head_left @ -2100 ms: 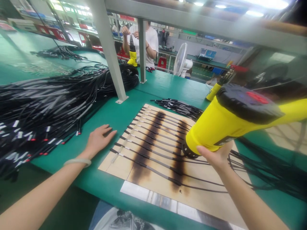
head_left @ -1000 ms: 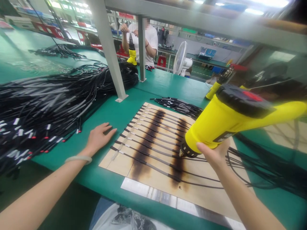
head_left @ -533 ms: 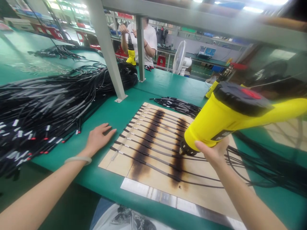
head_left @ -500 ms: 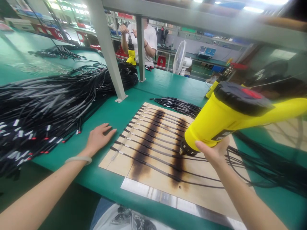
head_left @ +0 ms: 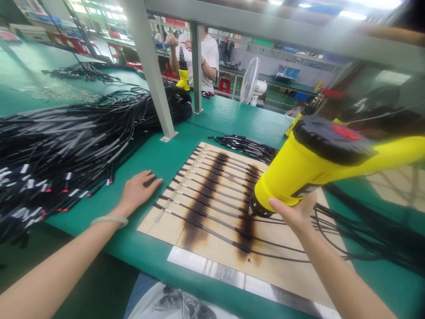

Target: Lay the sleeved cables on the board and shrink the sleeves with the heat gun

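My right hand (head_left: pixel 294 217) holds a yellow heat gun (head_left: pixel 308 173) from below, its dark nozzle (head_left: pixel 259 206) pointing down just above the cables. A row of black cables with grey sleeves (head_left: pixel 212 208) lies across a scorched wooden board (head_left: pixel 212 261), whose two dark burn bands run under them. My left hand (head_left: pixel 139 192) rests flat and open on the green bench mat (head_left: pixel 159 155), its fingertips close to the board's left edge. Beyond those fingers, a large heap of black cables (head_left: pixel 66 133) with white and red tagged ends spreads left.
A small bundle of cables (head_left: pixel 245 148) lies behind the board, and loose black cables (head_left: pixel 372 230) trail right. A metal strip (head_left: pixel 232 277) edges the board's front. A grey steel post (head_left: pixel 149 71) stands on the bench. Across it, a co-worker (head_left: pixel 199 57) stands behind a hanging heat gun (head_left: pixel 182 73).
The heat gun has shifted slightly left and tilted a little with my right hand. My left hand stays in place on the mat.
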`<state>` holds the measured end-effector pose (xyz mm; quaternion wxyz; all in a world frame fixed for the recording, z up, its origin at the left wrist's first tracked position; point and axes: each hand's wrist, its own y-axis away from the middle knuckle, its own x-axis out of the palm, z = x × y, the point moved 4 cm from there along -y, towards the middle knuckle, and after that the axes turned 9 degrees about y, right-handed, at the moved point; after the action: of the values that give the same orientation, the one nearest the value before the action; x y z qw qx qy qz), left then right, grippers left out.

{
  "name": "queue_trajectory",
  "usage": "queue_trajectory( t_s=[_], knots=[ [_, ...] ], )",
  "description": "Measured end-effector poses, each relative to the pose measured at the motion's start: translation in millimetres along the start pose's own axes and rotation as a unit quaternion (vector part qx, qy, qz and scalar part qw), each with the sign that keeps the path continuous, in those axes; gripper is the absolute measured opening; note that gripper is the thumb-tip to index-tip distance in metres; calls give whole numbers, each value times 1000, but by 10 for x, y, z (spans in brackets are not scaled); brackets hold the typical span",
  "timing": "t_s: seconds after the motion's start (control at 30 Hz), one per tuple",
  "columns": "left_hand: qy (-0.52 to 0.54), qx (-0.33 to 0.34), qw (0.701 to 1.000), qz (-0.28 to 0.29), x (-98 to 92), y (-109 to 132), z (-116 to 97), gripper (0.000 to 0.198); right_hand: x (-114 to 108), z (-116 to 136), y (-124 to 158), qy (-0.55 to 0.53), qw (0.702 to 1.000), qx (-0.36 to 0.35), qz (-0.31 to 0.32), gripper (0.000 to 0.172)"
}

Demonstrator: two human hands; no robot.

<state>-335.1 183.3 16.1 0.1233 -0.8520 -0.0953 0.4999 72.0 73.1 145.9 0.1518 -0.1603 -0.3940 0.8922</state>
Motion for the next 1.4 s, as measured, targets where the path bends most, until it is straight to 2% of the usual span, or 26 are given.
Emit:
queue_trajectory(
  t_s=[0.17,0.3,0.5,0.63,0.8,0.97,1.13,1.27,1.4],
  knots=[
    [6,-2,1000,2,17,-2,19,57,6,-29,20,3,1000,16,27,40],
    [5,7,1000,-5,16,-2,30,57,17,24,3,-1,1000,-12,3,45],
    [2,7,1000,-6,31,-3,57,56,46,83,-14,10,999,-12,27,36],
    [-1,11,1000,-9,39,-8,55,54,15,59,5,10,1000,-23,-1,43],
    [7,6,1000,-8,24,0,45,56,20,21,23,15,1000,6,24,44],
    [9,8,1000,-15,5,6,22,58,37,69,-19,14,999,-43,0,42],
    [1,6,1000,-10,24,-3,32,56,-1,-24,14,42,999,8,1,45],
    [-3,5,1000,-8,27,0,43,55,-12,20,2,28,999,-28,-14,40],
    [-1,2,1000,-4,22,8,51,54,4,40,-8,35,999,-13,16,39]
  ],
)
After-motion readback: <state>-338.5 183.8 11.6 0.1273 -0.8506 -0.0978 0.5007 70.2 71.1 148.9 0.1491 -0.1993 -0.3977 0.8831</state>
